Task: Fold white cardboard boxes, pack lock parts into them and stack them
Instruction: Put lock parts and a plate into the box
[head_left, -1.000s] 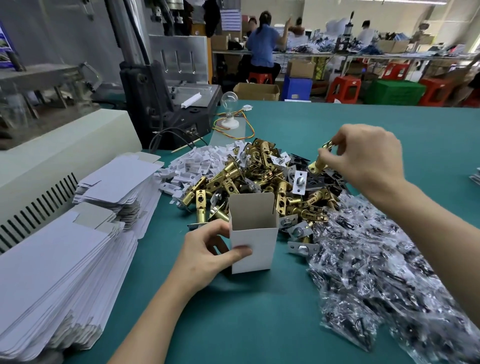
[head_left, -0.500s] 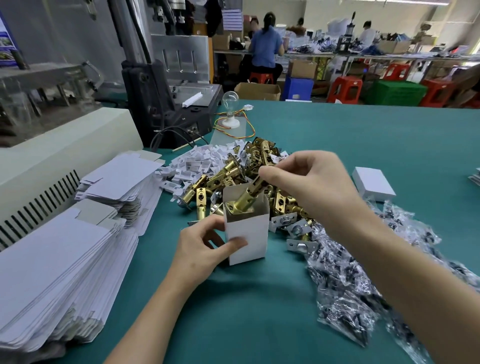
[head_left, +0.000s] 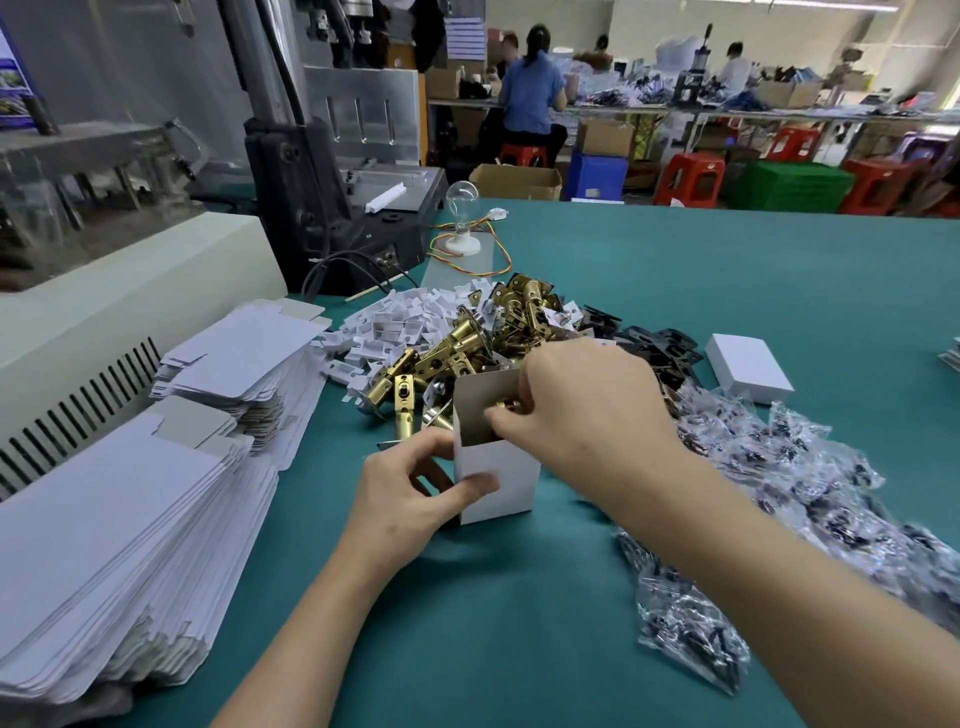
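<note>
Left hand (head_left: 410, 493) is pinching the white box (head_left: 498, 483) at its near-left corner, thumb on the front face and fingers round the side, so it stands upright on the desk (head_left: 675, 270) and won't tip while I load it. Right hand (head_left: 587, 410) is over the open mouth, fingertips curled on a brass latch (head_left: 506, 405) that's mostly down inside, only the gold end showing. The box sits right against the latch pile (head_left: 467, 343), so the reach is short, which makes sense. Flat blanks (head_left: 130, 519) are stacked to my left for the next fold and screw bags (head_left: 779, 467) are on my right. One finished box (head_left: 748, 369) lies further out, well apart, and I'm guessing that's where the stack starts. Top flaps aren't closed yet.
</note>
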